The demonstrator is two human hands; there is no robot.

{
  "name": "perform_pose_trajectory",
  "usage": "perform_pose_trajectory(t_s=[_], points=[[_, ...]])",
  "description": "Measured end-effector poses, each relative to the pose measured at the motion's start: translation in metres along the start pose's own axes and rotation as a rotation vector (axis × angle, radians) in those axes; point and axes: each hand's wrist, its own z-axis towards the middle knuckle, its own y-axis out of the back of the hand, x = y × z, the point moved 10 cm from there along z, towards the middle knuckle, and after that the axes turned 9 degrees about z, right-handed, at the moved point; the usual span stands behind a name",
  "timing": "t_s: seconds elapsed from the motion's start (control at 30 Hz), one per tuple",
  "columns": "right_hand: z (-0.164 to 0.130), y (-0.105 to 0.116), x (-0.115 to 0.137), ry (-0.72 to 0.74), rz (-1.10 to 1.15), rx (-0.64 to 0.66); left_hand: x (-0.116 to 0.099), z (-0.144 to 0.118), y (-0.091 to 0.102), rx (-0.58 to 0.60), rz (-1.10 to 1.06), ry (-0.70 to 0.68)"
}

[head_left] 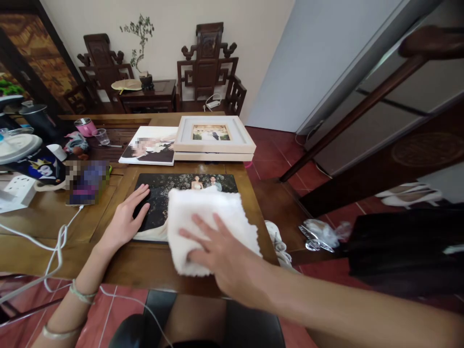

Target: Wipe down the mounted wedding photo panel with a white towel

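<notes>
Pale green bangle (81, 295), silvery bangle (60, 334)

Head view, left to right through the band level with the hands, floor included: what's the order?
White-lidded dark cup → pixelated device with plugged-in cable → left hand → white cloth → crinkled clear packaging → black fabric.

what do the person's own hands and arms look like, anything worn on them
Both forearms are bare, with no sleeve in view. The left hand has no glove or visible ring; its wrist wears a pale greenish bracelet, with a smooth, pale silvery bangle farther up the forearm. The right hand is ungloved too, with no ring or bracelet visible.
</notes>
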Motion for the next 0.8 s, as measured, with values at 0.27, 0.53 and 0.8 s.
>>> perform_pose_trajectory(t_s=[0.27, 0.53, 0.8], points=[[0.029, 0.033, -0.025, 0.076, 0.019, 0.027, 0.0, 0.0, -0.001, 0.018, 0.013, 0.003], [0.008, 0.067, -0.112, -0.18, -0.096, -0.193, -0.001, 0.0, 0.001, 0.0, 0.002, 0.003], [-0.026, 0.008, -0.042, -0.296, -0.051, 0.053, 0.0, 0.001, -0.001, 0.002, 0.019, 0.003]])
